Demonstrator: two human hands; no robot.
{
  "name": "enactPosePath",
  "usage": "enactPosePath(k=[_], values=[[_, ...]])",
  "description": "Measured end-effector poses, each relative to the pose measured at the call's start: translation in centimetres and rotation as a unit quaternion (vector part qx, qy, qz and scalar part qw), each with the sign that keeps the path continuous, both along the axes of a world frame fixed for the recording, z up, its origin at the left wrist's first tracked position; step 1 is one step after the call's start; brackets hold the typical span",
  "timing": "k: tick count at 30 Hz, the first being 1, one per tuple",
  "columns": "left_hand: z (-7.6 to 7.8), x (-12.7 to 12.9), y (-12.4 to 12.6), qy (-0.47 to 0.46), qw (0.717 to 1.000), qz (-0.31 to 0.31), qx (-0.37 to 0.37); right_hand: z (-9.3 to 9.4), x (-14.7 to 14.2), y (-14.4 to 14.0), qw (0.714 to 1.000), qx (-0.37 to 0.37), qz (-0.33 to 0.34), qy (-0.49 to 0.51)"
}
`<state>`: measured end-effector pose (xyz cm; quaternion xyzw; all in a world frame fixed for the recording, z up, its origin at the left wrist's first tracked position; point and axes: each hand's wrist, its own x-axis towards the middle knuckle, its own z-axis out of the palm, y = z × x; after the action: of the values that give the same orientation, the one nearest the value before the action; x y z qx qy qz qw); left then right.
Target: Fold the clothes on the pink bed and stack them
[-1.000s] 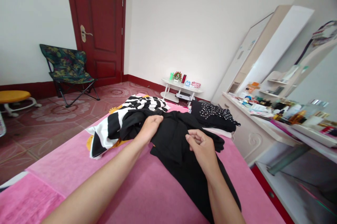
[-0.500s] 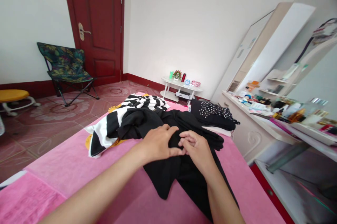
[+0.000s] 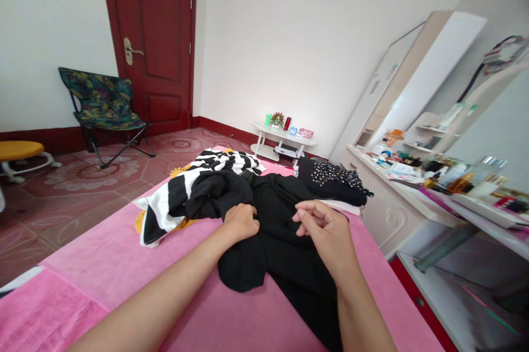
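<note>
A black garment lies spread and rumpled across the middle of the bed, one long part running toward me at the lower right. My left hand is closed in a fist on the cloth, gripping its left side. Over the right part of the garment is my right hand, its fingers loosely curled and apart, with no cloth visible between them. Beyond my left hand, a black-and-white striped garment lies bunched, with yellow fabric showing under it.
Pink bedding covers the bed. Folded dark clothes with a dotted piece are stacked at the far right. A dressing table crowded with bottles runs along the right. Beyond stand a small white table, a folding chair and a red door.
My hands have moved apart from nearly touching. The left has gone left and closed on the black cloth; the right has shifted slightly right. The garment's near edge has changed shape.
</note>
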<state>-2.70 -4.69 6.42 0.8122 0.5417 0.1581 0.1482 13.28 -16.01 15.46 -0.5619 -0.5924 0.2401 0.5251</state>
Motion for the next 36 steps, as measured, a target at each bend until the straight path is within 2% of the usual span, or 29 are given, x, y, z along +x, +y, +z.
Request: enactPosePath(k=[4, 8, 11, 13, 15, 18, 20, 22, 24, 28, 31, 33, 36], values=[[-0.8, -0.5, 0.7, -0.013, 0.999, 0.034, 0.000, 0.5, 0.1, -0.5, 0.999, -0.026, 0.026, 0.020], [-1.0, -0.5, 0.3, -0.027, 0.999, 0.041, -0.004, -0.8, 1.2, -2.0, 0.986, -0.134, 0.087, -0.037], [-1.1, -0.5, 0.3, -0.041, 0.998, 0.041, -0.015, -2.6, 3.2, -4.9, 0.958, -0.232, 0.112, -0.123], [-1.1, -0.5, 0.3, -0.052, 0.997, 0.044, -0.023, -3.9, 4.9, -7.7, 0.926, -0.308, 0.110, -0.191], [-1.2, -0.5, 0.4, -0.063, 0.996, 0.047, -0.029, -4.9, 6.6, -10.4, 0.887, -0.358, 0.087, -0.279], [-1.3, -0.5, 0.5, -0.077, 0.995, 0.053, -0.036, -6.2, 9.0, -13.2, 0.831, -0.382, -0.002, -0.404], [-1.4, -0.5, 0.6, -0.083, 0.994, 0.059, -0.040, -7.1, 10.1, -13.9, 0.818, -0.383, -0.060, -0.426], [-1.6, -0.5, 0.6, -0.088, 0.993, 0.062, -0.044, -8.2, 10.6, -13.7, 0.827, -0.371, -0.094, -0.412], [-1.7, -0.4, 0.5, -0.094, 0.993, 0.062, -0.045, -9.5, 10.3, -13.0, 0.848, -0.344, -0.115, -0.386], [-2.0, -0.3, 0.0, -0.111, 0.991, 0.052, -0.048, -11.0, 8.5, -10.5, 0.914, -0.277, -0.132, -0.267], [-1.9, -1.1, 0.0, -0.126, 0.990, 0.026, -0.058, -10.2, 7.8, -9.2, 0.956, -0.271, -0.075, -0.081], [-1.4, -2.4, 0.5, -0.139, 0.988, 0.000, -0.068, -9.0, 8.1, -9.0, 0.960, -0.271, -0.066, 0.029], [0.0, -5.0, 1.5, -0.157, 0.984, -0.041, -0.079, -6.7, 9.2, -9.6, 0.957, -0.234, -0.115, 0.125]])
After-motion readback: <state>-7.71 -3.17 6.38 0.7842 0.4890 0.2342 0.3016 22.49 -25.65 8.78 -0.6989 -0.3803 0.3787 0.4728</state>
